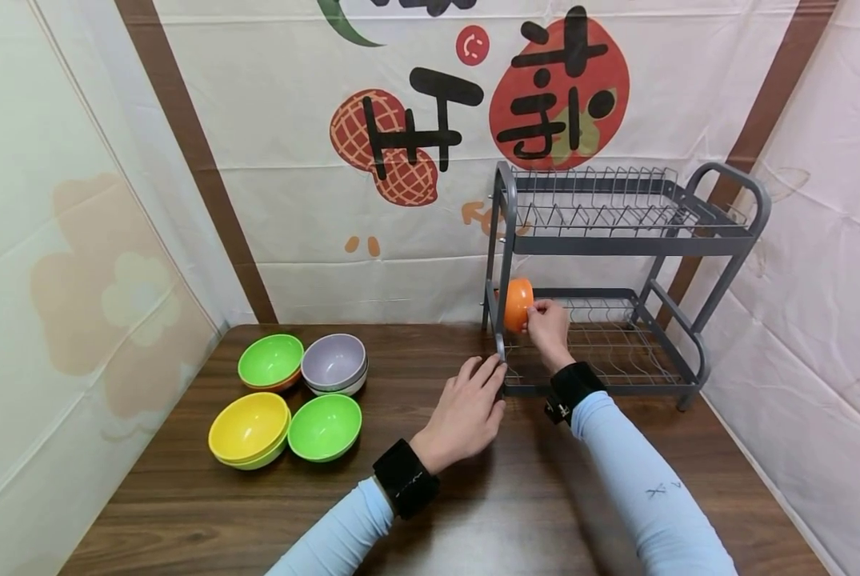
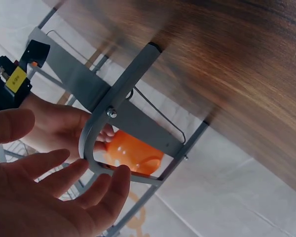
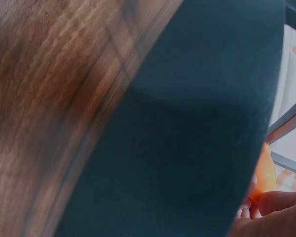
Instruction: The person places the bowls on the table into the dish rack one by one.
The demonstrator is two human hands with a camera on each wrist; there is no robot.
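Observation:
An orange bowl [image 1: 518, 305] stands on its side at the left end of the rack's lower tier. My right hand [image 1: 549, 330] pinches its rim between thumb and fingers. The same bowl [image 2: 134, 153] shows behind the side frame in the left wrist view, and a sliver of the bowl [image 3: 264, 175] appears at the right edge of the right wrist view. My left hand [image 1: 466, 414] is spread beside the rack's front left post, fingertips right at the frame, holding nothing. The grey two-tier dish rack [image 1: 631, 246] has wire slots on both tiers.
On the left of the wooden table [image 1: 185, 512] are stacked bowls: a green bowl [image 1: 271, 360] over an orange one, a grey-purple bowl [image 1: 334, 362] over paler ones, and a yellow bowl [image 1: 249, 426] over a lime one. Another green bowl [image 1: 325, 428] sits beside them. Printed cloth walls surround the table.

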